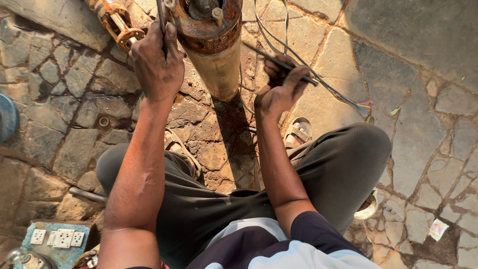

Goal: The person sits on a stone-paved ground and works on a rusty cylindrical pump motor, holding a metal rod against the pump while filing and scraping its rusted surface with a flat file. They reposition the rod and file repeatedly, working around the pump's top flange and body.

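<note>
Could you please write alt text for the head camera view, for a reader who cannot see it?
Seen from above, a seated person's left hand grips a thin metal rod beside a rusty cylindrical pump body, while the right hand holds a dark cable leading toward it. Their sandalled feet rest on a stone-paved ground; a blue switchboard lies lower left.

Stone paving (423, 149) covers the ground across the frame. A rusty orange fitting (115, 21) lies at upper left. A blue round object (7, 118) sits at the left edge. A small metal ring (103, 121) lies on the stones at centre left. A blue switch board (59, 240) with white sockets occupies the lower left. A paper scrap (438, 229) lies at lower right.
</note>
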